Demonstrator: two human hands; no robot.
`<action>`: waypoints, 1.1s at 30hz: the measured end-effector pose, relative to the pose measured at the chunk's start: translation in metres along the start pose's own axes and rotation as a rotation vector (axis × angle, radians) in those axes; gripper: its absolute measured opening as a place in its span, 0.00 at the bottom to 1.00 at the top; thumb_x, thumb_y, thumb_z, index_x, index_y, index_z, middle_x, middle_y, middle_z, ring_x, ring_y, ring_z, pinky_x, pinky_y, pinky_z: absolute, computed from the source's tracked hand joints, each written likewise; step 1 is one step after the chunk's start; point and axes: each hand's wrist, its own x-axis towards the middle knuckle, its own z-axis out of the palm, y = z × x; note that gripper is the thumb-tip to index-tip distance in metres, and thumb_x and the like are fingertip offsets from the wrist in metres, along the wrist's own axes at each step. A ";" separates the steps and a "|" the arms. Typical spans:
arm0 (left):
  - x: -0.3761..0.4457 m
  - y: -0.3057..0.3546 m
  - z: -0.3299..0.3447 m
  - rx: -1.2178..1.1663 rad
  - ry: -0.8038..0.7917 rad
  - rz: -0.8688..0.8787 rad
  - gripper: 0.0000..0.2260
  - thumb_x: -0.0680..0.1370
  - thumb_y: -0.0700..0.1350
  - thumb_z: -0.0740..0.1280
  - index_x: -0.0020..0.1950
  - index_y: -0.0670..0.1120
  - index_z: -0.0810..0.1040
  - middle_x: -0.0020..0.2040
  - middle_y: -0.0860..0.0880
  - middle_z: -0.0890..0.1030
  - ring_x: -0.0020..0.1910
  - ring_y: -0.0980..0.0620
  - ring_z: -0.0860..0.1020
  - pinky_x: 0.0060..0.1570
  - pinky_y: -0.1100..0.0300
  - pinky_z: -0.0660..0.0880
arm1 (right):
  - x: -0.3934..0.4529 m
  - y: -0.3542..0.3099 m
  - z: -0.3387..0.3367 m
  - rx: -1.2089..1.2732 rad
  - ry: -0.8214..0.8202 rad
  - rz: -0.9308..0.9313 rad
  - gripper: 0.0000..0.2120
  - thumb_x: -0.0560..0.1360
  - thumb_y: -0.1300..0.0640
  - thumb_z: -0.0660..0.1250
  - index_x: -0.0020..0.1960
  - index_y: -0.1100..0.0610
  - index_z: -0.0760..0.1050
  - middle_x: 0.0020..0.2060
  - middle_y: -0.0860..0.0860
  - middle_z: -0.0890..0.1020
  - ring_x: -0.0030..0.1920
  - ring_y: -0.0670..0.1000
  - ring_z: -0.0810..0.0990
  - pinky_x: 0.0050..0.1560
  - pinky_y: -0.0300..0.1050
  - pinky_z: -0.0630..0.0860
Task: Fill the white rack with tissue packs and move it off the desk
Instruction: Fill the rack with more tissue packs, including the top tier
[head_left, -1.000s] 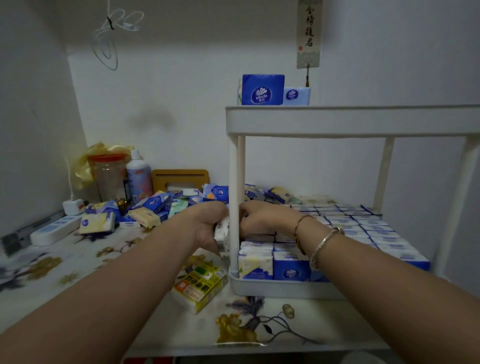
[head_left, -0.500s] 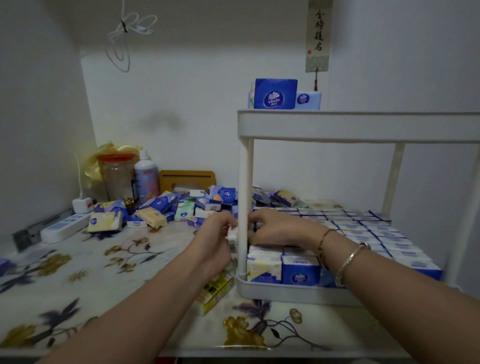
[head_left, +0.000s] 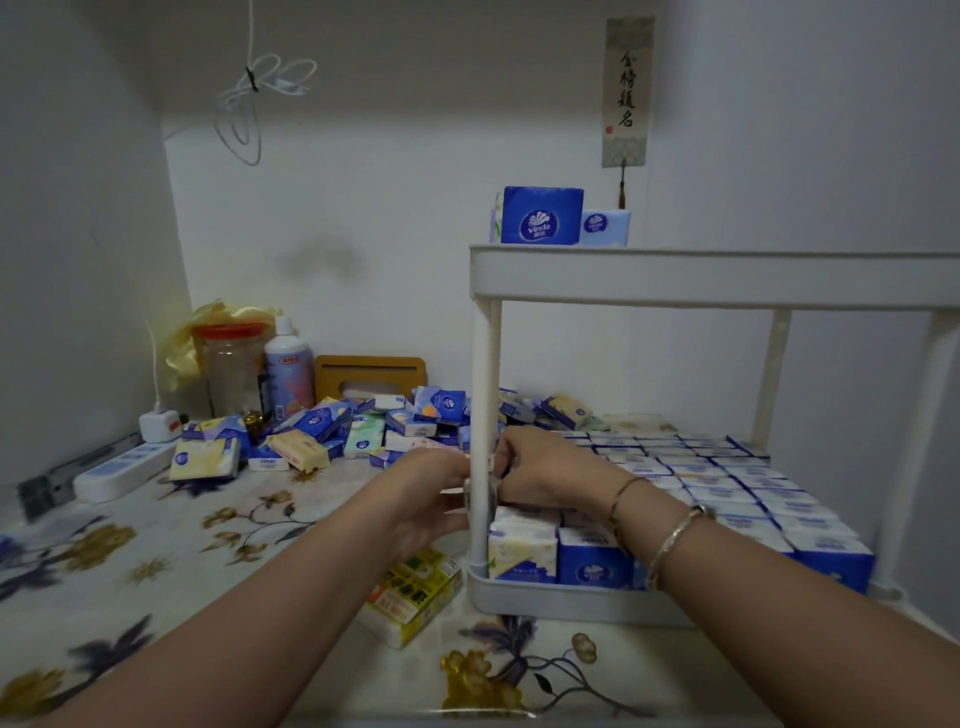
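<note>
Yellow pack (head_left: 413, 592) lies just below left hand (head_left: 431, 499), near desk edge; elbow sweep may knock it off.

Both hands meet at front-left post (head_left: 480, 441) of white rack (head_left: 717, 278). Whether they grip pack, cannot tell: post hides fingers.

Right hand (head_left: 545, 475) sits over packed lower tier (head_left: 571, 603); little room, forced pack may dislodge neighbours.

Loose tissue packs (head_left: 363, 426) lie beyond left hand. Upper tier, above, holds few.

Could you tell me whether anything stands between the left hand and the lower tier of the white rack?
Yes: the rack's front left post stands between the left hand and the right hand, which is inside the lower tier over the packed tissue packs.
</note>
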 end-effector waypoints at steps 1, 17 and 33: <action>0.000 0.002 0.000 0.004 -0.014 -0.005 0.06 0.78 0.32 0.61 0.47 0.37 0.78 0.40 0.41 0.76 0.37 0.47 0.76 0.37 0.55 0.79 | 0.002 0.000 0.002 -0.008 0.020 -0.004 0.06 0.73 0.59 0.67 0.44 0.55 0.69 0.41 0.50 0.74 0.41 0.49 0.72 0.33 0.38 0.66; 0.007 0.005 -0.007 -0.086 -0.050 -0.086 0.07 0.75 0.30 0.63 0.50 0.36 0.78 0.37 0.41 0.79 0.40 0.46 0.78 0.43 0.51 0.81 | 0.019 0.003 0.005 -0.134 0.127 -0.018 0.08 0.73 0.56 0.67 0.38 0.49 0.70 0.41 0.48 0.76 0.50 0.53 0.77 0.55 0.52 0.76; 0.025 -0.001 -0.003 0.093 -0.087 -0.210 0.04 0.77 0.32 0.63 0.47 0.39 0.77 0.38 0.42 0.76 0.38 0.49 0.73 0.43 0.56 0.73 | 0.002 0.014 -0.016 0.110 0.010 -0.018 0.15 0.76 0.61 0.63 0.62 0.56 0.77 0.60 0.50 0.78 0.60 0.49 0.76 0.62 0.41 0.71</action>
